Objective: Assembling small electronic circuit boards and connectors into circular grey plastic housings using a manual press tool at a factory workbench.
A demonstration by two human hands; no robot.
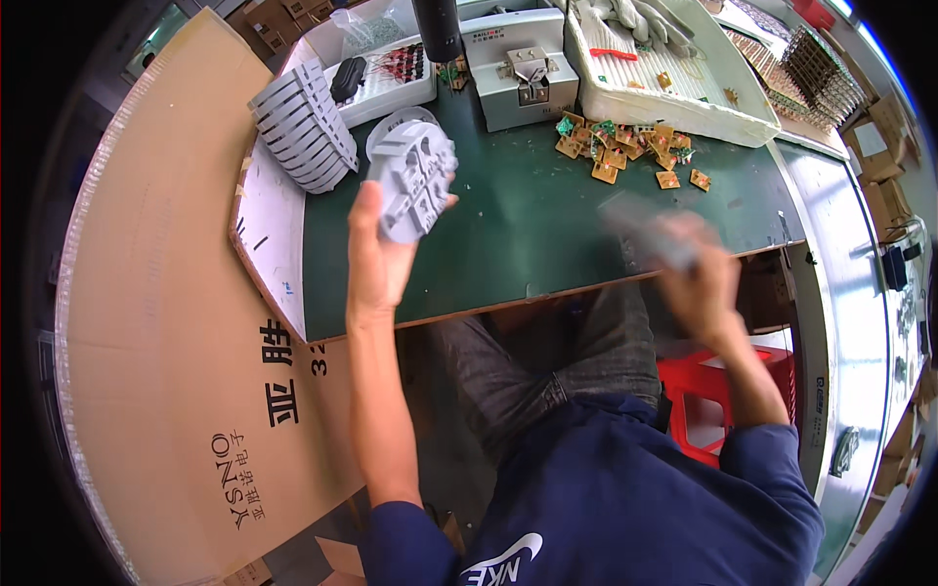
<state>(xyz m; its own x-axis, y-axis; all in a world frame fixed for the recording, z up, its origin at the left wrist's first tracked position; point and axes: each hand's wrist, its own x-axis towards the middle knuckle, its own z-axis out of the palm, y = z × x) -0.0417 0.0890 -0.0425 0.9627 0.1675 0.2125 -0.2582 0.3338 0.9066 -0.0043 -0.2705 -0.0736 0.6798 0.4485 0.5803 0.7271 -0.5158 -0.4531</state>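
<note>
My left hand [379, 249] is closed on a light grey moulded plastic housing [415, 186], raised above the green tabletop. The housing is roundish, with ribs and cut-outs facing me. Behind it, partly covered, a round grey dish-like piece [396, 121] rests on the table. Over the table's front edge at the right, my right hand [705, 283] is smeared by motion, its fingers curled around a greyish object [664, 239]. Blur hides what kind of object that is. Small yellow-brown circuit boards [616, 151] lie in a loose heap beyond my right hand.
A stack of curved grey plastic pieces [305, 132] stands at the left. Further back are a white tray of red-tipped parts [396, 73], a grey metal machine [518, 73] and a dark upright post [438, 29]. A white foam tray [684, 103] holds gloves. Large cardboard [186, 293] borders the left.
</note>
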